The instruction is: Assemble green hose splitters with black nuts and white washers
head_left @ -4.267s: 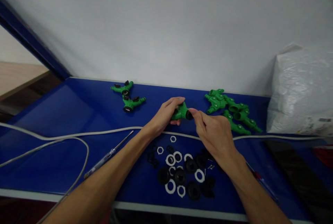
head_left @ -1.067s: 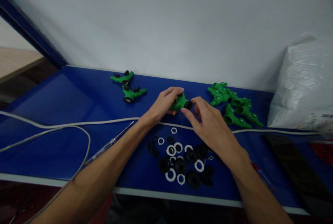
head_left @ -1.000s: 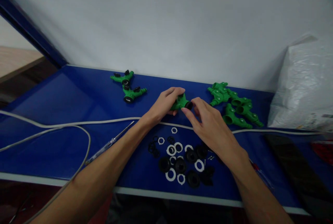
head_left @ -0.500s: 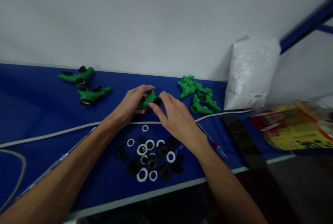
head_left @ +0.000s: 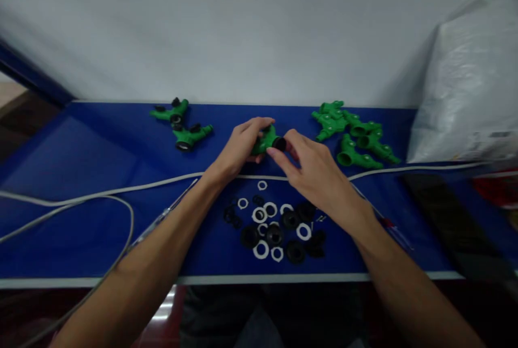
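My left hand is wrapped round a green plastic hose fitting held just above the blue table. My right hand pinches the black ring on the fitting's right end with thumb and fingers. Below both hands lies a scatter of black rings and white washers.
Two green fittings with black caps lie at the back left, a pile of several bare green fittings at the back right. A white cable crosses the table. A thin screwdriver lies by my left forearm. A white plastic bag stands far right.
The view swung right, then back left. Both hands stay on the green fitting; my right fingers remain at its black end ring.
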Motion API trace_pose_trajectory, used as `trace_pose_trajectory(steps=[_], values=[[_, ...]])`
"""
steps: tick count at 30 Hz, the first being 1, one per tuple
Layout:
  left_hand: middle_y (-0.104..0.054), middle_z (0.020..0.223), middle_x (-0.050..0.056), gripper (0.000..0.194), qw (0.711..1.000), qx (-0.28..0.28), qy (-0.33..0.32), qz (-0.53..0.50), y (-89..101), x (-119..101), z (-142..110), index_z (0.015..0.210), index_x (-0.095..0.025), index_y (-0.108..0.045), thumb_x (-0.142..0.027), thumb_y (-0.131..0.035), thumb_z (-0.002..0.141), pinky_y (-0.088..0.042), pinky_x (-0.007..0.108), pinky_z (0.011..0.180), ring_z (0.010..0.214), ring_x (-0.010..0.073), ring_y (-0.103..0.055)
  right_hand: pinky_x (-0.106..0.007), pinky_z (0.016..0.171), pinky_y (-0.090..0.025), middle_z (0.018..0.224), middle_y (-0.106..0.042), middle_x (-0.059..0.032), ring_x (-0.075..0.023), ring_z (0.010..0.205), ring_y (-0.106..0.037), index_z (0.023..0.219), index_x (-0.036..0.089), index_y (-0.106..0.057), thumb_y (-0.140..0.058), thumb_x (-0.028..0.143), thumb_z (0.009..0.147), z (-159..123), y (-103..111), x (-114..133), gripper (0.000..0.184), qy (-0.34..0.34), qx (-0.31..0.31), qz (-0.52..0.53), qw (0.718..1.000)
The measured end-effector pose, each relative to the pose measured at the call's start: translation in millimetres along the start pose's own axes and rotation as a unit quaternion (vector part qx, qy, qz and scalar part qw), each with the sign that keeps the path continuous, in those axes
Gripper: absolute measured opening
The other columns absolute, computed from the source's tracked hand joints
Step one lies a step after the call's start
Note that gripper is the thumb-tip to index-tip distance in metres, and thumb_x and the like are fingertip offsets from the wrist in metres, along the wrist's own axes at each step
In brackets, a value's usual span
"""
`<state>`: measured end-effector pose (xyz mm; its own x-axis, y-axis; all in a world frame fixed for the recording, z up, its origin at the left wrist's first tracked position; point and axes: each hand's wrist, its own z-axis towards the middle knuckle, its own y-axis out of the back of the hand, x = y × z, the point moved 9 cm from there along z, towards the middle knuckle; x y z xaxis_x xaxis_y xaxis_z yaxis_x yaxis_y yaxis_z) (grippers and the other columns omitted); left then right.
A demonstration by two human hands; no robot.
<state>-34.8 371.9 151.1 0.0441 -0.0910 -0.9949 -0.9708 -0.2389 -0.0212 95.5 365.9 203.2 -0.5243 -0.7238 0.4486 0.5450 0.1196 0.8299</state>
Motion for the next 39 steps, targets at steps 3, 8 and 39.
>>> trace_pose_trajectory(steps=[3,8,39], values=[[-0.057,0.079,0.001,0.035,0.999,-0.009,-0.036,0.015,-1.1,-9,-3,0.115,-0.019,-0.07,-0.043,-0.056,0.095,-0.036,0.018,0.045,0.051,0.0067,-0.047,-0.03,0.063,-0.038,0.069,-0.06,0.001,-0.0153,0.061,-0.055,0.076,0.023,-0.048,-0.05,0.049,0.104,0,0,-8,0.037,-0.052,-0.007,0.067,0.996],[-0.06,0.08,0.002,0.038,0.999,-0.031,-0.025,0.025,0.4,-10,-4,0.118,-0.019,-0.07,-0.047,-0.057,0.097,-0.038,0.018,0.05,0.054,0.0076,-0.051,-0.032,0.061,-0.036,0.067,-0.058,0.0003,-0.0167,0.059,-0.053,0.08,0.024,-0.052,-0.05,0.053,0.102,-1,2,-9,0.037,-0.057,-0.018,0.053,0.997],[-0.051,0.075,-0.001,0.036,0.999,-0.012,-0.036,-0.003,0.4,-9,-1,0.11,-0.017,-0.07,-0.044,-0.055,0.093,-0.036,0.019,0.041,0.047,0.0067,-0.047,-0.03,0.061,-0.036,0.074,-0.062,0.0013,-0.0157,0.06,-0.055,0.088,0.024,-0.047,-0.052,0.046,0.102,0,-2,-5,0.027,-0.044,0.002,0.049,0.998]])
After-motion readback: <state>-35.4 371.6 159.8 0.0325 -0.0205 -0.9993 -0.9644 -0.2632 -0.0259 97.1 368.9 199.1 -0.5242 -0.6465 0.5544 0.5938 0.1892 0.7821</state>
